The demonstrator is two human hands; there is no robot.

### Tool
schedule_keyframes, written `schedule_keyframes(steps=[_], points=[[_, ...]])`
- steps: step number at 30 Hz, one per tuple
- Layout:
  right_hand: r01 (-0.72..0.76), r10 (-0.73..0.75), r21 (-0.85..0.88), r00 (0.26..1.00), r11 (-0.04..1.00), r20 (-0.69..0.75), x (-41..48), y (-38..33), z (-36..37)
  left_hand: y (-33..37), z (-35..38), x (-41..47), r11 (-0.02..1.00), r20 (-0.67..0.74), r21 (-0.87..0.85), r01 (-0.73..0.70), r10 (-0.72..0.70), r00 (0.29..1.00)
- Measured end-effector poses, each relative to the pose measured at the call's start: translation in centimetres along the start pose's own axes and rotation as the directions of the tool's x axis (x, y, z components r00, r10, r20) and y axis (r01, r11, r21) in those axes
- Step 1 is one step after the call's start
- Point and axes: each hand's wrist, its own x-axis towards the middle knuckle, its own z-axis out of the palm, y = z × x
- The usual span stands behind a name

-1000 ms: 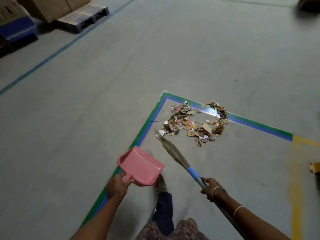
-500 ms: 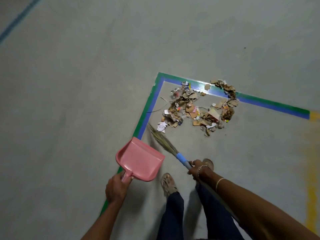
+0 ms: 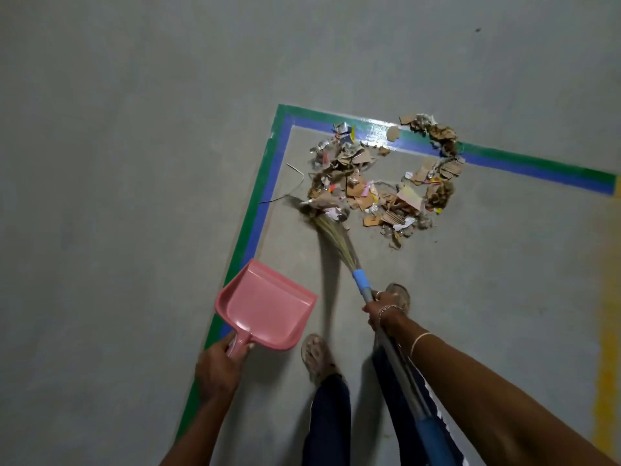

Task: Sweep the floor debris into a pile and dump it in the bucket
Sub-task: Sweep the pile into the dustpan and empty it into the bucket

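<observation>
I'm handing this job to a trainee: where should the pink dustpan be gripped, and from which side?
Grip the short handle at the rear of the dustpan, coming from the person's own side, as the left hand does now. The back and flanks are raised walls, and the flat open lip points toward the debris, so that edge should stay free.
</observation>
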Motion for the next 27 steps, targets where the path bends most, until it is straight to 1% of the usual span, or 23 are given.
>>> schedule_keyframes(steps=[4, 6, 10, 13, 16, 18, 23, 27], points=[[0.011, -0.008, 0.042, 0.998, 0.999, -0.065, -1.4, 0.0, -5.9, 2.5, 0.3, 1.3, 1.000, -0.001, -0.005, 0.007, -0.007, 1.000], [0.006, -0.002, 0.105, 0.999, 0.994, -0.035, -2.3, -0.1, -8.6, 4.1, 0.2, 1.8, 1.000, -0.021, -0.021, 0.010, -0.011, 1.000], [-0.106, 0.076, 0.226, 0.988, 0.968, 0.135, -4.7, -0.5, -12.0, 7.4, -0.8, 2.3, 0.996, -0.036, -0.073, 0.054, -0.057, 0.998], [-0.194, 0.105, 0.257, 0.941, 0.947, 0.321, -7.5, -1.3, -12.4, 7.2, -1.4, 2.5, 0.990, -0.048, -0.052, 0.128, -0.130, 0.990], [-0.220, 0.054, 0.287, 0.869, 0.932, 0.491, -9.7, -2.5, -10.9, 6.2, -2.0, 2.0, 0.983, -0.057, -0.058, 0.172, -0.175, 0.983], [-0.211, 0.007, 0.315, 0.840, 0.925, 0.542, -9.3, -3.5, -8.9, 5.2, -2.4, 1.6, 0.980, -0.073, -0.065, 0.186, -0.190, 0.979], [-0.122, -0.033, 0.265, 0.857, 0.956, 0.515, -3.8, -8.9, -1.7, 2.5, -2.7, -0.2, 0.976, -0.141, -0.091, 0.197, -0.208, 0.968], [-0.130, -0.006, 0.276, 0.897, 0.952, 0.442, 1.6, -13.6, 3.1, 1.7, -2.6, -0.8, 0.981, -0.175, -0.063, 0.182, -0.190, 0.966]])
